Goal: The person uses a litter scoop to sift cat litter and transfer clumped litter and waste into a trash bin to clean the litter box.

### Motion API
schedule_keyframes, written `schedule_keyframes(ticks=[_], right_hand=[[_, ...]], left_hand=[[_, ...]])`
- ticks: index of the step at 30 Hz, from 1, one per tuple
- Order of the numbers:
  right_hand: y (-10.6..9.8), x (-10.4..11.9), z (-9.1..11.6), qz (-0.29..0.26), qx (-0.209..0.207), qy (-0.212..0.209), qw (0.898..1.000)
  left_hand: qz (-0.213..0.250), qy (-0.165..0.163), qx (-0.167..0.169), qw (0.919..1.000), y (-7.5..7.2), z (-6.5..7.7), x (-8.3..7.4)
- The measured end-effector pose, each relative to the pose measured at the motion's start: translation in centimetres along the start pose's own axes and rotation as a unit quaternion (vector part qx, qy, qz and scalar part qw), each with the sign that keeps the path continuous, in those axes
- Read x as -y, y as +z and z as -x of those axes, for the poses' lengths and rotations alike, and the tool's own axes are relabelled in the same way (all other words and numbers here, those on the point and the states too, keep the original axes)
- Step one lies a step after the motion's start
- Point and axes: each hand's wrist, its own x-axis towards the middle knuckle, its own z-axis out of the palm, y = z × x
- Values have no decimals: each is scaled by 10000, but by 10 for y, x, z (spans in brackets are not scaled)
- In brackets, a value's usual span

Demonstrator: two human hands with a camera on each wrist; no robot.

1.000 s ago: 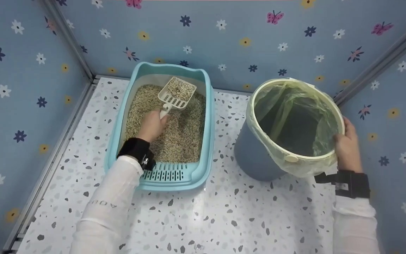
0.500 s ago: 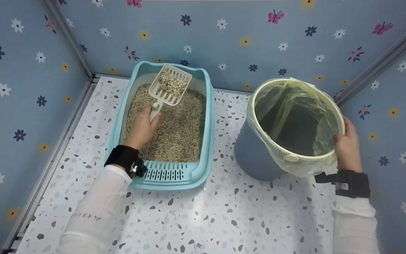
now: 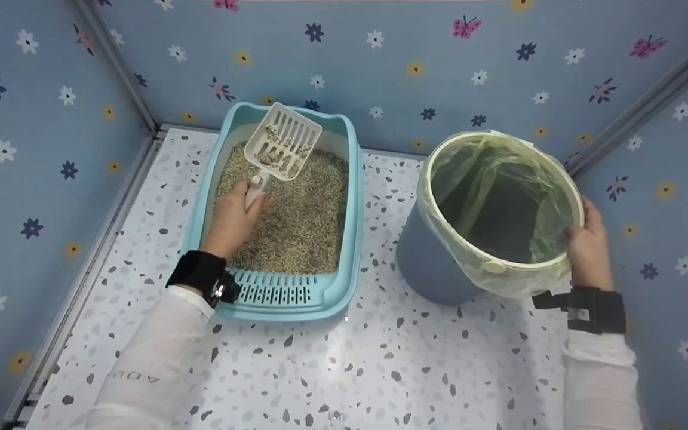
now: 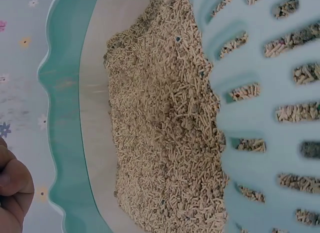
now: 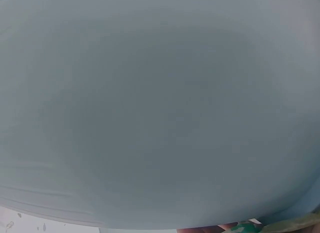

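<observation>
My left hand (image 3: 235,220) grips the handle of a white slotted litter scoop (image 3: 284,143), held above the far half of a blue litter box (image 3: 353,239). A few clumps and pellets lie on the scoop near its handle end. Pale brown pellet litter (image 3: 296,239) covers the box floor. At the left edge of the left wrist view my left hand (image 4: 14,190) shows curled fingers; the scoop is out of that view. My right hand (image 3: 592,251) grips the right rim of a grey-blue trash bin (image 3: 433,263) lined with a thin yellow-green bag (image 3: 475,197). The bin's wall (image 5: 165,108) fills the right wrist view.
Blue flowered wall panels (image 3: 374,65) stand behind and on both sides. The white speckled floor (image 3: 380,370) extends in front of the box and bin, with a strip of it between them. A slotted step (image 3: 278,289) forms the litter box's near end.
The scoop has risen and moved left and away with my left hand. Much of the litter on it has fallen through or off. My right hand and the bin stay put.
</observation>
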Motion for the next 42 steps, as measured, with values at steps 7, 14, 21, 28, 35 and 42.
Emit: schedule_keyframes(ticks=[7, 14, 21, 28, 35, 42], right_hand=[[1, 1, -1, 9, 11, -16, 10000], [1, 1, 0, 178, -31, -57, 9998], [0, 0, 0, 164, -56, -59, 9998], [0, 0, 0, 115, -16, -76, 9999], [-1, 0, 0, 107, -7, -69, 9999], [0, 0, 0, -74, 21, -85, 9999]], left_hand=[[-528, 268, -287, 9978, -8, 4, 13], [-1327, 697, -325, 9882, -13, 10, 25], [-2262, 1324, -241, 9647, -18, 16, 33], [-2440, 1426, -392, 9584, -17, 19, 39], [-1995, 859, 74, 9761, -19, 20, 32], [-499, -437, 1192, 9906, -23, 19, 19]])
